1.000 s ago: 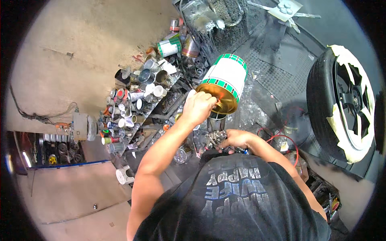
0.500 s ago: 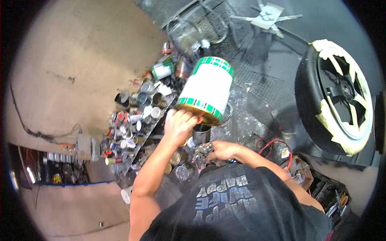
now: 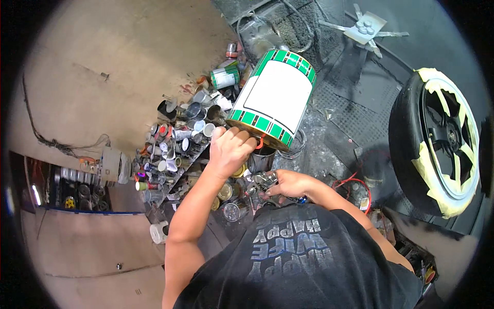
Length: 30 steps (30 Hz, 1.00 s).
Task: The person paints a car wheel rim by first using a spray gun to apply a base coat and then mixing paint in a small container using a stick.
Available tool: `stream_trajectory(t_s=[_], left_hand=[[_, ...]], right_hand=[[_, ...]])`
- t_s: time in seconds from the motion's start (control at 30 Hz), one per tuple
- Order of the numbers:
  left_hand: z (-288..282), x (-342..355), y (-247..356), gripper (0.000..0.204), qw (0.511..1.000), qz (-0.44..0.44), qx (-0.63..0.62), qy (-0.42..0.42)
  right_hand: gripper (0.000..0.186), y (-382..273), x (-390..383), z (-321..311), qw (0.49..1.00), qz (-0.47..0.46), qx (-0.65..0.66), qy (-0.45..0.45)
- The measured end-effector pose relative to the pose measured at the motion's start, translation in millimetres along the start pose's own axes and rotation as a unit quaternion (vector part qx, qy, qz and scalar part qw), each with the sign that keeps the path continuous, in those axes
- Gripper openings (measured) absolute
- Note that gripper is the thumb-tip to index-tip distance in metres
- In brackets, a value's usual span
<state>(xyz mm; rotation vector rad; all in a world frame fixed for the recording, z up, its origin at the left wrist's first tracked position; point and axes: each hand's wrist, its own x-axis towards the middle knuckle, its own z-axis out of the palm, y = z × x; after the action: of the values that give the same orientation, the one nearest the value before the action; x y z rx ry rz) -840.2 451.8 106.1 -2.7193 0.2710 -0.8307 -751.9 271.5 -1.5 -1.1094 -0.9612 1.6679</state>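
My left hand [image 3: 230, 149] grips the gold end of a large green-and-white metal can [image 3: 275, 92], which is tipped on its side with an orange spout [image 3: 260, 141] at the lower end. Just under that spout is a metal cup [image 3: 261, 160], partly hidden by the can and my hand. Below it, my right hand [image 3: 288, 183] has its fingers wrapped round a silver spray gun [image 3: 263, 181], with red hose beside my forearm.
Many small cans and cups [image 3: 195, 110] crowd a bench at the left, with jars [image 3: 231, 210] below. A tyre with a masked wheel [image 3: 411, 144] stands at the right. A taped pad [image 3: 365, 28] is on the dark surface behind. Red hose [image 3: 368, 193] lies at lower right.
The large can has tipped further toward horizontal and shifted up and left, with my left hand moving left along with it. My right hand still holds the spray gun below.
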Motion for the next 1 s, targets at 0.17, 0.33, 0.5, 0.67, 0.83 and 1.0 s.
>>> stream_trajectory(t_s=[0.17,0.33,0.5,0.67,0.83,1.0], left_hand=[[-2.7,-1.7,-3.9,0.013,1.0,0.008,0.023,0.016],[-2.8,0.9,-3.2,0.011,0.999,0.002,0.028,0.018],[-1.9,-6.0,-1.1,0.01,1.0,-0.019,0.018,0.005],[13.9,-17.7,-1.0,0.01,0.999,-0.046,-0.018,-0.007],[49.0,-39.7,-10.5,0.013,0.978,-0.118,-0.089,-0.144],[133.1,-61.3,-15.9,0.03,0.838,-0.347,-0.194,-0.375]], right_hand=[[0.025,-7.4,-2.4,-1.1,1.0,-0.006,-0.007,-0.011],[0.026,-10.9,-5.8,-3.8,1.0,-0.001,0.002,-0.012],[0.034,-2.6,0.7,-3.5,1.0,0.009,-0.01,-0.008],[0.034,4.8,7.3,-1.9,1.0,0.027,0.0,-0.012],[0.036,28.6,29.8,0.3,0.997,0.071,-0.012,-0.024],[0.037,94.6,58.9,-9.6,0.985,0.166,0.054,0.002]])
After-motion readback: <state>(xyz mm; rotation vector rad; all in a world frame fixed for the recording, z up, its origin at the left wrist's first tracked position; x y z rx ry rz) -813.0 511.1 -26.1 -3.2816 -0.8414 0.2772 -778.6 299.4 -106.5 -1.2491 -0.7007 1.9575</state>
